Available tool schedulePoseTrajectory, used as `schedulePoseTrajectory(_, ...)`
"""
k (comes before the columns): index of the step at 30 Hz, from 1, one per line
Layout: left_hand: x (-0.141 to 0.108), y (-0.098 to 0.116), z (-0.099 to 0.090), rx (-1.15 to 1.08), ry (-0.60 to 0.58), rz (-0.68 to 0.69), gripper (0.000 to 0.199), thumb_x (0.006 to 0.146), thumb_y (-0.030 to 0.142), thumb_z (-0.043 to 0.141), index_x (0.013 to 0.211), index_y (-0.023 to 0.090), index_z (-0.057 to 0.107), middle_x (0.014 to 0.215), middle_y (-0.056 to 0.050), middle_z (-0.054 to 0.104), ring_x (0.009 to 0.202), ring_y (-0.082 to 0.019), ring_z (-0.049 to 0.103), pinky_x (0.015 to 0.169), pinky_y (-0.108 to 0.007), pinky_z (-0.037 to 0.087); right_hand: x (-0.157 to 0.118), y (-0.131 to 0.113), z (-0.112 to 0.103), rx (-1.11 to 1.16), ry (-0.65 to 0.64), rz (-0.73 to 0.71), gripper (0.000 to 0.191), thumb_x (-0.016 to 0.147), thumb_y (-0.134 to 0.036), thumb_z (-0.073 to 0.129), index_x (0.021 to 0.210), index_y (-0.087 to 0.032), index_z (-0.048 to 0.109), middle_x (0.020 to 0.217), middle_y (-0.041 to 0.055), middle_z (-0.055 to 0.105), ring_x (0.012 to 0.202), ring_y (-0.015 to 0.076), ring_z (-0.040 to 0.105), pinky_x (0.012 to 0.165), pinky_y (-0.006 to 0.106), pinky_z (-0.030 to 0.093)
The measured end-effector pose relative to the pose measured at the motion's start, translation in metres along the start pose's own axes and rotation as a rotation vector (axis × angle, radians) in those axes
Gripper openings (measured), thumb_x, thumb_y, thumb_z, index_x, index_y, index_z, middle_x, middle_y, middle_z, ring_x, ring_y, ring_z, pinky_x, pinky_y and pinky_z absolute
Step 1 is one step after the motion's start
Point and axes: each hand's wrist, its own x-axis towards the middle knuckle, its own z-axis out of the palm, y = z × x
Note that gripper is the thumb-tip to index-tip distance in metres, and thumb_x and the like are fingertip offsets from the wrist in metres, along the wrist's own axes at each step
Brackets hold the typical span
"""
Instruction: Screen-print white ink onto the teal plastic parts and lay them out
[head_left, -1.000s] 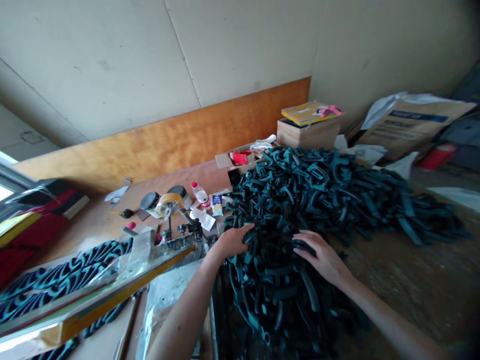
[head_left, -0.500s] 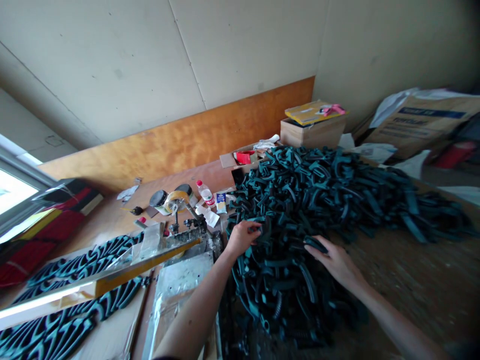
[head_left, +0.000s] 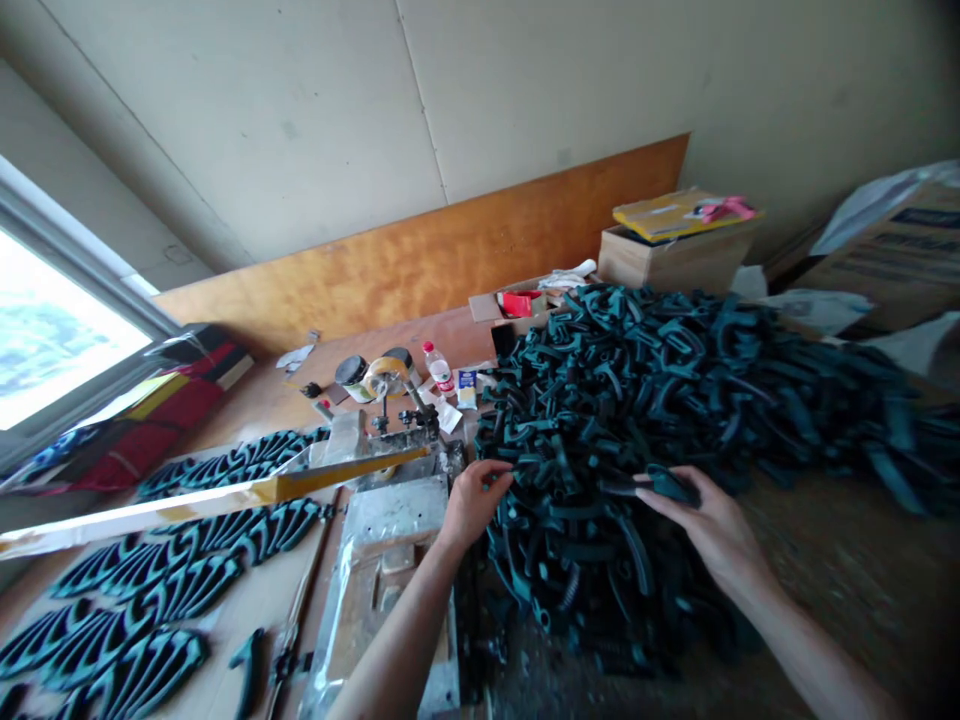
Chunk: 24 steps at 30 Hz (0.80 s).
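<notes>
In the right hand (head_left: pixel 709 517), fingers pinch a green part (head_left: pixel 666 482) (whether the left hand (head_left: pixel 472 505) holds one, I can't tell)

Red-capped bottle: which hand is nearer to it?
Left. The left hand is nearer the camera than the red-capped bottle, slightly right; the right hand is much farther right, holding a dark part.
</notes>
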Motion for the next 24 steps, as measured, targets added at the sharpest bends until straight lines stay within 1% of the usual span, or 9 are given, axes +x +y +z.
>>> schedulePoseTrajectory(2,-0.020,-0.011,-0.010,-0.046,0.039,-0.051,0.028,0.084,0.034,0.056,0.102,0.019,0.072,0.095,-0.004,0.073,0.086,-0.018,0.064,0.081,-0.028,0.050,-0.008,-0.009,0.007,0.075,-0.038,0.004,0.049,0.055,-0.054,0.079,0.087,-0.019,0.066,0.089,0.0077,0.072,0.091,0.0312,0.066,0.087,0.045,0.053)
schedulePoseTrajectory(4,-0.042,-0.022,-0.023,-0.082,0.071,-0.097,0.028,0.084,0.034,0.056,0.101,0.019,0.072,0.096,-0.004,0.073,0.087,-0.018,0.064,0.081,-0.029,0.049,-0.017,-0.014,0.021,0.088,-0.087,-0.035,0.051,0.060,-0.057,0.075,0.095,-0.020,0.068,0.097,0.0080,0.072,0.094,0.0311,0.066,0.089,0.044,0.052)
schedulePoseTrajectory(7,-0.076,-0.045,-0.043,-0.126,0.096,-0.176,0.027,0.083,0.033,0.057,0.101,0.020,0.073,0.095,-0.004,0.073,0.086,-0.018,0.064,0.079,-0.028,0.050,-0.037,-0.015,0.058,-0.060,-0.237,-0.156,0.054,0.073,-0.059,0.063,0.115,-0.025,0.065,0.118,0.0075,0.065,0.104,0.0300,0.063,0.094,0.043,0.050)
schedulePoseTrajectory(10,-0.111,-0.079,-0.064,-0.192,0.108,-0.238,0.027,0.082,0.034,0.057,0.099,0.019,0.073,0.092,-0.004,0.072,0.080,-0.017,0.063,0.071,-0.026,0.050,-0.069,-0.008,0.117,-0.212,-0.411,-0.273,0.054,0.080,-0.057,0.056,0.123,-0.026,0.061,0.123,0.0075,0.063,0.109,0.0296,0.061,0.094,0.042,0.050)
schedulePoseTrajectory(13,-0.145,-0.121,-0.090,-0.264,0.101,-0.293,0.029,0.081,0.037,0.057,0.096,0.017,0.072,0.084,-0.004,0.070,0.072,-0.015,0.061,0.059,-0.023,0.048,-0.110,-0.001,0.190,-0.313,-0.548,-0.369,0.043,0.085,-0.049,0.052,0.118,-0.024,0.063,0.111,0.0076,0.069,0.101,0.0280,0.065,0.088,0.040,0.053)
schedulePoseTrajectory(16,-0.172,-0.163,-0.125,-0.307,0.108,-0.360,0.032,0.080,0.040,0.057,0.097,0.016,0.071,0.077,-0.003,0.068,0.068,-0.014,0.059,0.055,-0.022,0.047,-0.143,0.002,0.259,-0.385,-0.646,-0.527,0.032,0.091,-0.038,0.045,0.108,-0.024,0.068,0.106,0.0066,0.070,0.097,0.0248,0.066,0.088,0.040,0.052)
schedulePoseTrajectory(19,-0.189,-0.196,-0.161,-0.319,0.146,-0.421,0.035,0.079,0.042,0.057,0.098,0.016,0.071,0.078,-0.004,0.067,0.067,-0.014,0.058,0.055,-0.022,0.046,-0.160,0.001,0.311,-0.431,-0.689,-0.679,0.031,0.094,-0.028,0.042,0.107,-0.023,0.069,0.104,0.0064,0.070,0.098,0.0219,0.063,0.090,0.039,0.051)
schedulePoseTrajectory(21,-0.194,-0.210,-0.181,-0.341,0.162,-0.444,0.036,0.078,0.042,0.058,0.098,0.015,0.071,0.076,-0.004,0.067,0.064,-0.012,0.057,0.053,-0.021,0.045,-0.164,-0.001,0.331,-0.488,-0.711,-0.751,0.030,0.094,-0.023,0.042,0.101,-0.022,0.072,0.097,0.0063,0.071,0.095,0.0216,0.060,0.086,0.038,0.051)
schedulePoseTrajectory(24,-0.195,-0.220,-0.198,-0.384,0.185,-0.445,0.039,0.077,0.045,0.059,0.099,0.014,0.070,0.074,-0.003,0.066,0.060,-0.011,0.055,0.052,-0.020,0.043,-0.164,-0.001,0.340,-0.609,-0.721,-0.832,0.028,0.092,-0.017,0.047,0.093,-0.023,0.074,0.090,0.0061,0.068,0.091,0.0220,0.057,0.082,0.037,0.050)
